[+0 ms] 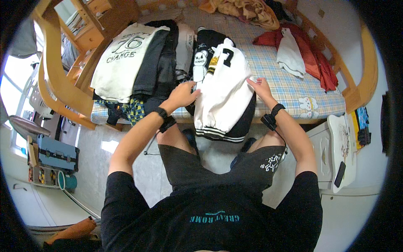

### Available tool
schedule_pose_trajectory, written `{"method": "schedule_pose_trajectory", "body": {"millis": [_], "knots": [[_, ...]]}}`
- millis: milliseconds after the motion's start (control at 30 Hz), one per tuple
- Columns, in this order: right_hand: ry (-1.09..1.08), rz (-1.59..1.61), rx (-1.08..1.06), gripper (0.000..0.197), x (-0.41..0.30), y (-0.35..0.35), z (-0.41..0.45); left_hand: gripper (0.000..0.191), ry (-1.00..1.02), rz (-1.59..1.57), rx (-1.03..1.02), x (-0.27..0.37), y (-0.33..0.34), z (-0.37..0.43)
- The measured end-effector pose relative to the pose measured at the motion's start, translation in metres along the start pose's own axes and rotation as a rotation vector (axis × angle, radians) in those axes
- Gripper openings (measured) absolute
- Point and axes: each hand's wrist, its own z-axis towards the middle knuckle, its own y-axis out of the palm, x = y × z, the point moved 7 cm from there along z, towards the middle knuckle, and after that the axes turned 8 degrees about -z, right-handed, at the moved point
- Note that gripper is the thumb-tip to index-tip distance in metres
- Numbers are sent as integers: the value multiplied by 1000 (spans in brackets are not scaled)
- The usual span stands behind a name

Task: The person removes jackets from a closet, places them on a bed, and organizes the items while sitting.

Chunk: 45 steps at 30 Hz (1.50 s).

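A black-and-white varsity jacket (224,91) lies folded on the near edge of the bed, its striped hem hanging over the side. One white sleeve with a black number lies across its front, and a white cartoon bear (199,64) shows on the black part. At the jacket's left edge is my left hand (184,94), thumb and fingers apart, with the thumb over the cloth. My right hand (262,89) touches the white sleeve's right edge with its fingertips; whether it pinches the cloth is unclear. Both wrists wear black straps.
Left of the jacket lie stacked clothes, topped by a printed white shirt (126,60). A red garment (318,60) and a white cloth (290,53) lie to the right on the checked bedsheet (267,60). A white cabinet (321,151) stands at right, a blue case (58,152) at left.
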Motion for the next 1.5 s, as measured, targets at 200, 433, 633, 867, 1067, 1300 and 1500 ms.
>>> {"method": "schedule_pose_trajectory", "body": {"millis": [200,433,633,867,1067,1300,1500], "knots": [[327,408,-538,99,7,45,-20,81,-437,-647,-276,-41,70,14],[465,522,-771,84,40,67,-103,71,-763,-928,-310,-33,88,-35],[642,236,-889,66,93,51,-138,58,-842,-1087,-755,-26,121,-96],[454,1087,-861,46,-28,-19,-133,36,-901,-1504,-302,-20,21,-66],[-299,1373,-751,54,-79,-37,-45,75,-331,-1780,88,1,-38,38],[-711,-815,118,82,-92,41,-18,71,76,444,18,22,9,68],[-546,-656,23,77,-98,47,19,53,56,502,45,42,20,123]]}}
